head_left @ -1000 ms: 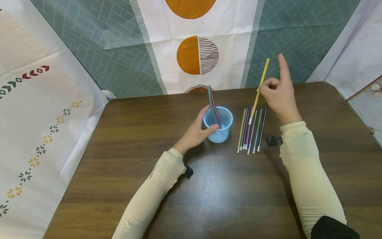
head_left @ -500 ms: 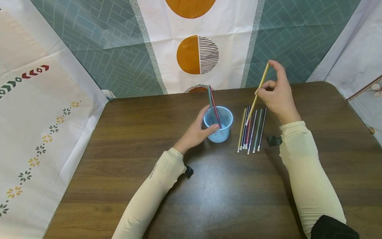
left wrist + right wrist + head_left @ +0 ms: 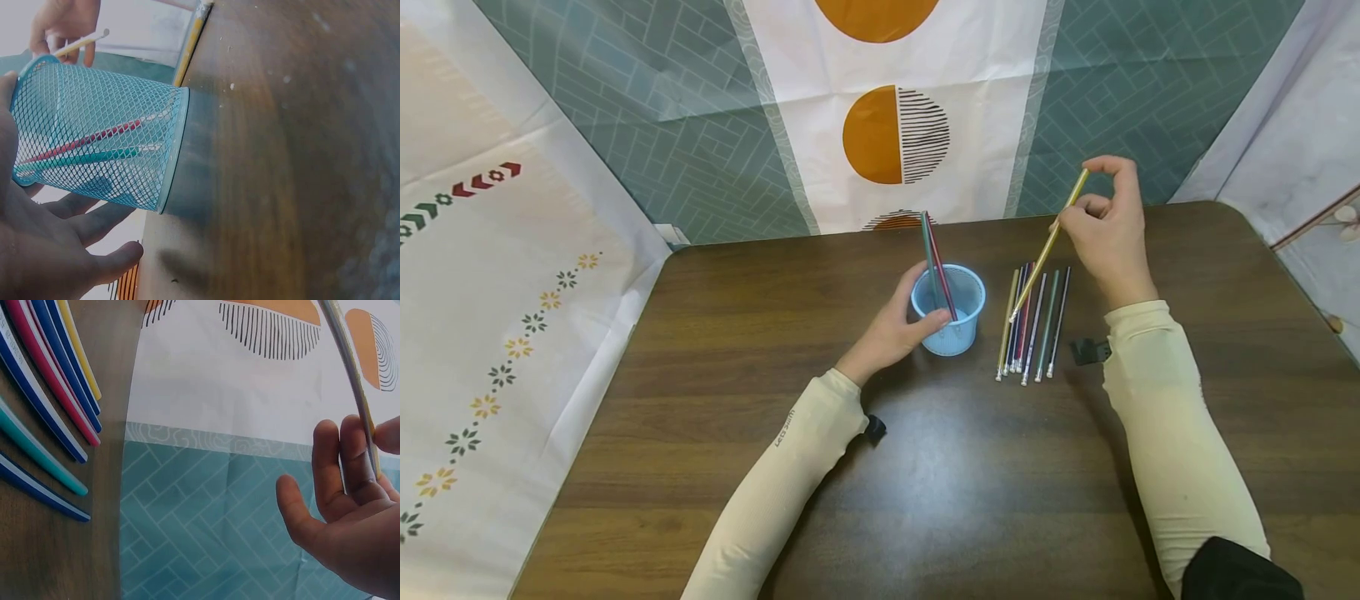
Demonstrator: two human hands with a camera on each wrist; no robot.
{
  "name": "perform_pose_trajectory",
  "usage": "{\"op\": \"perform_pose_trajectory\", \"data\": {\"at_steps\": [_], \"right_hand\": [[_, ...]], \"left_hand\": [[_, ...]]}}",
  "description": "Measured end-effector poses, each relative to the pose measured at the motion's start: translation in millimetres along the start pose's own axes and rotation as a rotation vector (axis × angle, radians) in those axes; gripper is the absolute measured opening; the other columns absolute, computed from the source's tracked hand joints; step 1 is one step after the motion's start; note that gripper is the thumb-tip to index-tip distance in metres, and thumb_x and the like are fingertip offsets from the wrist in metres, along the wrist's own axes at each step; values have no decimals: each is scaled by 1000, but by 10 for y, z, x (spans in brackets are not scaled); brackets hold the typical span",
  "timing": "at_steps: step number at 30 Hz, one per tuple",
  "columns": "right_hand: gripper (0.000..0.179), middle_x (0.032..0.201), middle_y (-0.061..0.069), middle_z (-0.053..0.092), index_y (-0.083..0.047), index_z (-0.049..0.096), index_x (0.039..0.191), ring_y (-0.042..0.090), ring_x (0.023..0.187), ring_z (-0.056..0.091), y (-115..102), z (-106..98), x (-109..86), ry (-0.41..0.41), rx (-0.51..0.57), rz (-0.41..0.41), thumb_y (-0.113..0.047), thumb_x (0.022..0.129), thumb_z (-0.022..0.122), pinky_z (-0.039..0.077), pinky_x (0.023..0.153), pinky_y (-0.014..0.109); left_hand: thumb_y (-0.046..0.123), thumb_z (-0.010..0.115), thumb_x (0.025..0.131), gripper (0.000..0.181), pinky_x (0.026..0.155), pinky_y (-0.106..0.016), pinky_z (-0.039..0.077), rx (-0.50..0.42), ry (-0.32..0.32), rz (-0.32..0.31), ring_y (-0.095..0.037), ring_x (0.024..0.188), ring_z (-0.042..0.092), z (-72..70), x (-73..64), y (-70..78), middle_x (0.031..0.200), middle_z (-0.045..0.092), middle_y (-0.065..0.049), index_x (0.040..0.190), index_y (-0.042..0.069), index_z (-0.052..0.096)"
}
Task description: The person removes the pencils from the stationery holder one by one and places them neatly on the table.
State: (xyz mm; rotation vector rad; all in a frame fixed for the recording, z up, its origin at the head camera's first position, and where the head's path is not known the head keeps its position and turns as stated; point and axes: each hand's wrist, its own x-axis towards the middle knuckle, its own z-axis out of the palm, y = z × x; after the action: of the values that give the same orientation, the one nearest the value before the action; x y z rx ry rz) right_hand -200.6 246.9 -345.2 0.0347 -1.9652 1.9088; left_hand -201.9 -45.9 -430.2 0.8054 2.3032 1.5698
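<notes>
My left hand (image 3: 898, 325) holds a light blue mesh pencil cup (image 3: 951, 340) upright on the table, thumb at its rim. Inside the cup lean a green pencil (image 3: 94, 157) and a red pencil (image 3: 94, 137), eraser ends down. Over the table's far side, my right hand (image 3: 1108, 237) pinches a yellow pencil (image 3: 1047, 248). Its index finger touches the unsharpened upper end, and the eraser end slants down to the left. Below that pencil lies a row of several pencils (image 3: 1048, 329), partly covered by it in the head view.
The brown wooden table (image 3: 925, 492) reaches back to a patterned curtain (image 3: 985, 158). White cloth (image 3: 520, 317) with printed motifs hangs along the left side. A dark wrist strap piece (image 3: 1088, 352) sticks out by the right sleeve.
The right index finger has bent from pointing up onto the yellow pencil's upper end. The pencil has tilted, its eraser end swinging left. The left hand and cup have stayed put.
</notes>
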Motion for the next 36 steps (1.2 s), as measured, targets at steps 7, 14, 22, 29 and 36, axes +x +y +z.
{"op": "perform_pose_trajectory", "data": {"at_steps": [7,14,22,29,36], "right_hand": [[47,61,7,57,-14,52,125,18,47,50,20,-47,25,48,-1,-15,7,83,49,31,48,26],[48,73,-4,62,-16,43,136,16,60,48,9,-224,33,-59,-488,169,-12,91,57,37,57,32],[59,82,7,71,-2,31,145,31,93,55,137,-416,93,-255,-665,288,-18,94,57,37,84,49],[56,74,9,70,8,30,141,44,106,54,324,-595,125,-379,-759,348,-14,95,54,35,93,62],[51,70,10,68,13,34,133,46,104,51,473,-607,105,-480,-831,394,-7,92,57,37,91,60]], "left_hand": [[40,66,95,79,108,-60,33,-2,2,1,-23,138,38,0,-1,11,150,40,-4,159,33,20],[38,67,96,79,108,-60,33,-6,4,-2,-22,138,38,-1,2,31,150,40,-4,159,33,20],[35,65,97,76,109,-60,32,1,-1,0,-24,138,38,-1,4,9,150,41,-5,159,32,20],[39,66,97,77,109,-60,32,9,5,-1,-23,139,37,4,0,-1,151,39,-3,159,33,20],[44,66,96,78,109,-61,33,7,6,6,-22,139,36,6,2,-5,151,39,-2,158,33,20]]}}
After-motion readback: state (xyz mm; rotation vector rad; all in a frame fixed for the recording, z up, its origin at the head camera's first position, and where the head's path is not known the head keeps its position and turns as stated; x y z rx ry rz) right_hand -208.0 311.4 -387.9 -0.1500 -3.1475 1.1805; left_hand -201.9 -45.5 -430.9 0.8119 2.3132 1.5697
